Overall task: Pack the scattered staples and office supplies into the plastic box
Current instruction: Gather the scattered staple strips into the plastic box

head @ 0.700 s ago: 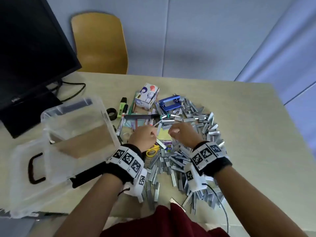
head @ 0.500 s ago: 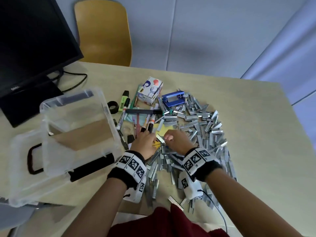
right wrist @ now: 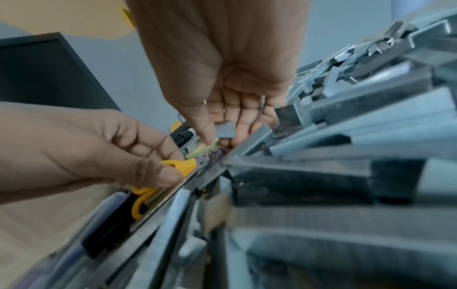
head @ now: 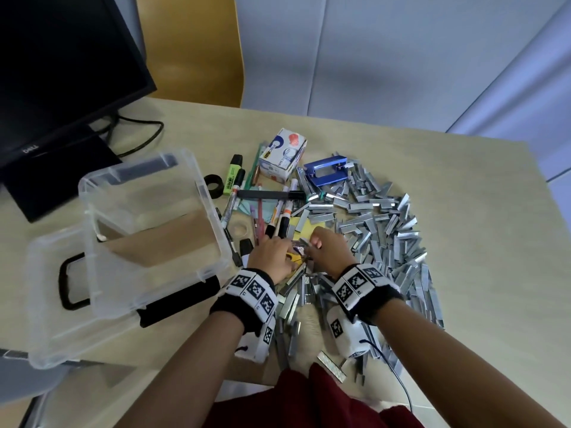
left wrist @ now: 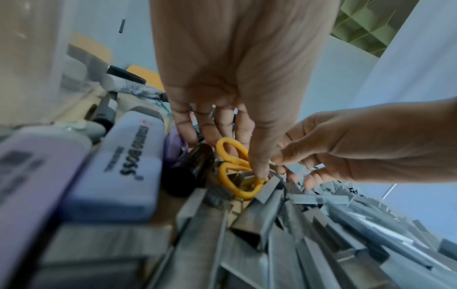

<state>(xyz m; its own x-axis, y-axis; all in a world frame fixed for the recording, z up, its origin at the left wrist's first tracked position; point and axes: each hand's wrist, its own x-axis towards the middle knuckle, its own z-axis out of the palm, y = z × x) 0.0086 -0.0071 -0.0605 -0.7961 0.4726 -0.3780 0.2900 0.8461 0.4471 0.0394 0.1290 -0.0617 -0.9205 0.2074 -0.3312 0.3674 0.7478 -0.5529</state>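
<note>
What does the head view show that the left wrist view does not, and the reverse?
Only the head view shows the open plastic box, the blue hole punch and the whole spread of staples. Only the left wrist view shows the two yellow scissor handles clearly, and a highlighter's label. Both show the left hand and right hand meeting at the scissors.

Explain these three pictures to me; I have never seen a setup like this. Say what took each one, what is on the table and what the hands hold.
No machine: a person wears three cameras. One on the head looks down; one on each wrist looks along the fingers. On the table lie a heap of staple strips, markers, a blue hole punch and an open plastic box. The left hand touches yellow scissors. The right hand pinches a short staple strip.
</note>
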